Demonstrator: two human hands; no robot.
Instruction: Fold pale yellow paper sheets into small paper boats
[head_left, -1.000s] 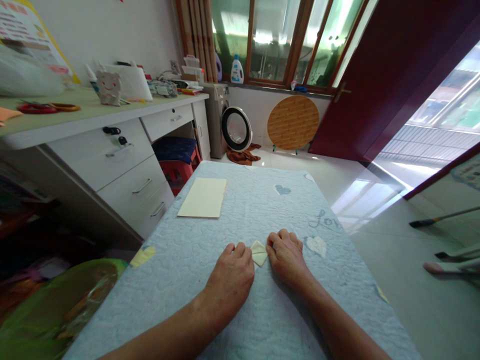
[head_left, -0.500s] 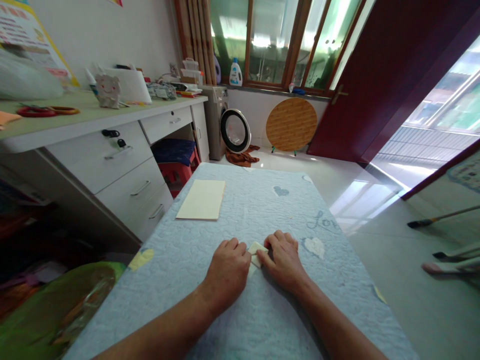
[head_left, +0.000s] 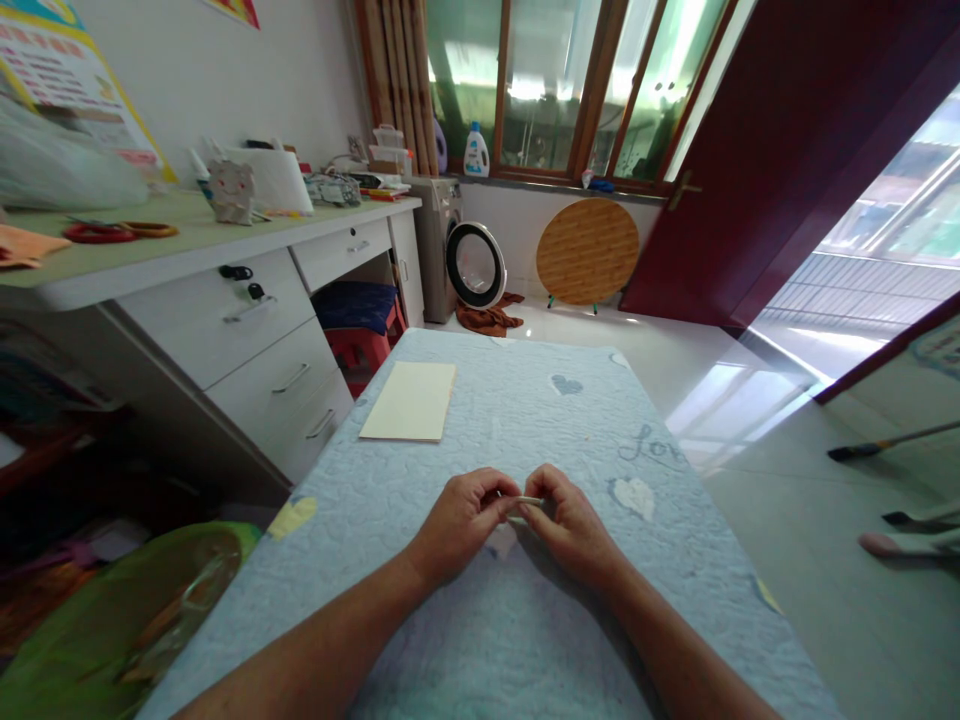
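Note:
A small piece of folded pale-yellow paper [head_left: 529, 500] is pinched between my two hands, seen nearly edge-on just above the cloth. My left hand [head_left: 471, 515] has its thumb and fingers closed on the left end. On the other end my right hand [head_left: 568, 520] grips with thumb and bent fingers, which hide much of the paper. Farther off to the left, a stack of pale-yellow paper sheets [head_left: 410, 402] lies flat on the table covered with a light-blue quilted cloth [head_left: 517, 420].
A white desk with drawers [head_left: 259, 310] runs along the left, with scissors [head_left: 112, 232] on top. Below it stands a green bin [head_left: 217, 545]. Behind the table are a red stool [head_left: 360, 345], a washing machine with its door open [head_left: 478, 265] and a round wooden tabletop [head_left: 589, 250].
The folded paper has gone from lying nearly flat on the cloth to being lifted and turned edge-on. My left hand has rolled so its thumb shows. The view has shifted slightly.

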